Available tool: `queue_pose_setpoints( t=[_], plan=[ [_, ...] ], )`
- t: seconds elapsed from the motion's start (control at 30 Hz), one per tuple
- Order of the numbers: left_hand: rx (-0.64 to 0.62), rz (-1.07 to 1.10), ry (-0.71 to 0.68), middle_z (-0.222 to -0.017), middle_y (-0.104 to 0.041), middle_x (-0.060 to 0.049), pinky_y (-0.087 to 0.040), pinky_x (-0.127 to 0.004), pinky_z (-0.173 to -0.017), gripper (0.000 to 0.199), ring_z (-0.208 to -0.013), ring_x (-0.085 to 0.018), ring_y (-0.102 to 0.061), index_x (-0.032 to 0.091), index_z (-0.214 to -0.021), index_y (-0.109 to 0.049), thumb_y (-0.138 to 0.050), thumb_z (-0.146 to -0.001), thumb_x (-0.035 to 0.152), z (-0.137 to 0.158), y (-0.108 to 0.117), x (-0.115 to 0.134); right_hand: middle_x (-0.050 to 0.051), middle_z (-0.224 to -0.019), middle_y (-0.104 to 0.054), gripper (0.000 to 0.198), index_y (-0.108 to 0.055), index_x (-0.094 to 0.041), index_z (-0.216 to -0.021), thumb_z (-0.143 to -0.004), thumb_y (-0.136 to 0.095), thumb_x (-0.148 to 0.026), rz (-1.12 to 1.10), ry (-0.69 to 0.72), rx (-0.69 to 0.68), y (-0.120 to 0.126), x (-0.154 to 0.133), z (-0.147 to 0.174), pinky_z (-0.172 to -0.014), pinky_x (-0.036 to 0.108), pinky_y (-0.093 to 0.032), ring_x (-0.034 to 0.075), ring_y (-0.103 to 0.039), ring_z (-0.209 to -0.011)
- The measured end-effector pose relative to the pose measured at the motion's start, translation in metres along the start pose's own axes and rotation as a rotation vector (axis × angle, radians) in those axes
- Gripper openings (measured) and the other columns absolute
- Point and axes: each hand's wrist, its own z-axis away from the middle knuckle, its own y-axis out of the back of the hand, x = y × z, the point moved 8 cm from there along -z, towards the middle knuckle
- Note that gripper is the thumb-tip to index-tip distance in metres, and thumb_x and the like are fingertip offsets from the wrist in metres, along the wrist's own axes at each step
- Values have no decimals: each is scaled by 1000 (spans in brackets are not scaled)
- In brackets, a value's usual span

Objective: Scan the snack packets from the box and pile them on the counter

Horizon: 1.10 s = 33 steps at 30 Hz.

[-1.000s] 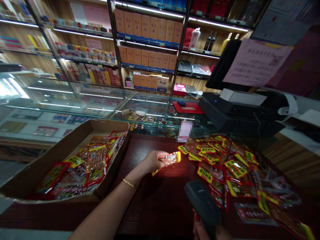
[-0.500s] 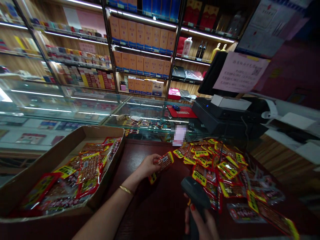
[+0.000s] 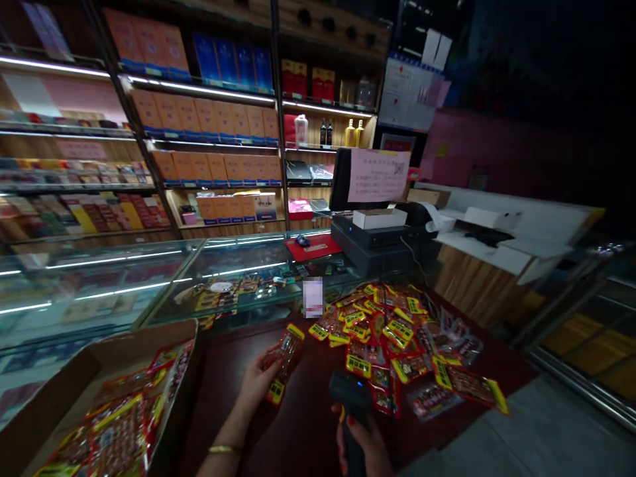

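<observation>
Between the fingers of my left hand (image 3: 259,374) is a red and yellow snack packet (image 3: 288,358), tilted above the dark red table. My right hand (image 3: 365,440) is wrapped round the handle of a black barcode scanner (image 3: 352,397), with a small blue light on its head. Beyond the scanner, to the right, spreads a loose pile of similar snack packets (image 3: 380,324). A clear packet (image 3: 432,399) lies at the pile's near side. To the left of my left hand stands an open cardboard box (image 3: 186,354) with several more packets inside.
A glass display counter (image 3: 163,291) runs behind the table (image 3: 218,361). At the back right are a monitor with a paper sheet (image 3: 380,175), a black cash drawer (image 3: 368,248) and a red mouse pad (image 3: 318,249). Shelves of boxes and bottles line the wall.
The view has swung to the right, so everything sits further left. My left hand has turned the packet more upright. Both hands keep their hold on the packet and scanner.
</observation>
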Motion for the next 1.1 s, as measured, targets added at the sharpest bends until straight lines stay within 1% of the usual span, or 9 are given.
queue_pose_setpoints(
  t=[0.2, 0.27, 0.43, 0.6, 0.77, 0.87, 0.93, 1.0, 1.1],
  plan=[
    [41, -126, -46, -110, -78, -12, -59, -32, -82, 60, -98, -28, -75, 14, -116, -69, -79, -63, 41, 1, -26, 11, -5, -49, -65, 52, -73, -15, -97, -72, -84, -60, -115, 57, -21, 5, 3, 0, -35, 15, -36, 6, -53, -32],
    [-74, -162, -53, -112, -77, -11, -59, -32, -83, 61, -98, -26, -74, 14, -123, -67, -77, -66, 33, 0, -66, 22, -6, -49, -64, 50, -72, -16, -94, -72, -83, -60, -158, 87, -19, 7, 2, 1, -35, 15, -36, 6, -52, -32],
    [-507, -151, -47, -107, -78, -8, -56, -32, -87, 69, -94, -20, -72, 15, -131, -64, -74, -63, 7, -5, -211, 57, -7, -50, -65, 48, -67, -20, -94, -74, -79, -63, -220, 176, 31, 18, -8, 1, -35, 16, -39, 7, -51, -33],
    [-480, -182, 76, -85, -76, -4, -54, -27, -75, 67, -74, -16, -69, 12, -129, -65, -72, -64, 1, -34, -317, 75, -7, -48, -63, 48, -67, -21, -91, -74, -78, -65, -243, 214, 88, 24, -10, -2, -34, 16, -37, 7, -51, -32],
    [-464, -163, 103, -107, -75, -15, -55, -27, -72, 54, -84, -19, -70, 8, -124, -66, -70, -70, 6, -53, -381, 84, -9, -43, -60, 50, -65, -24, -88, -69, -80, -67, -273, 206, 133, 26, -4, -6, -30, 22, -38, 11, -47, -26],
    [-445, -142, 103, -118, -72, -16, -55, -27, -76, 61, -94, -21, -70, 10, -131, -62, -73, -70, 9, -52, -377, 85, -9, -43, -59, 53, -67, -23, -88, -66, -81, -69, -271, 200, 145, 26, -4, -5, -31, 22, -39, 10, -47, -26],
    [-445, -119, 79, -122, -71, -14, -55, -27, -81, 60, -100, -21, -69, 13, -130, -63, -74, -71, 9, -43, -352, 89, -7, -48, -63, 53, -69, -22, -89, -66, -83, -68, -256, 196, 154, 27, -5, -3, -33, 20, -39, 9, -50, -30],
    [-454, -118, 17, -125, -71, -13, -55, -28, -85, 58, -102, -21, -68, 15, -130, -63, -73, -72, 11, -26, -309, 98, -6, -50, -65, 51, -69, -21, -90, -69, -83, -65, -232, 188, 160, 28, -6, -1, -36, 17, -39, 8, -53, -34],
    [-435, -197, -151, -125, -71, -13, -54, -33, -92, 59, -107, -23, -69, 16, -134, -60, -71, -77, 23, 13, -213, 124, -6, -51, -64, 46, -68, -20, -91, -72, -82, -60, -185, 178, 155, 27, -7, 1, -37, 17, -40, 7, -53, -35]
  ],
)
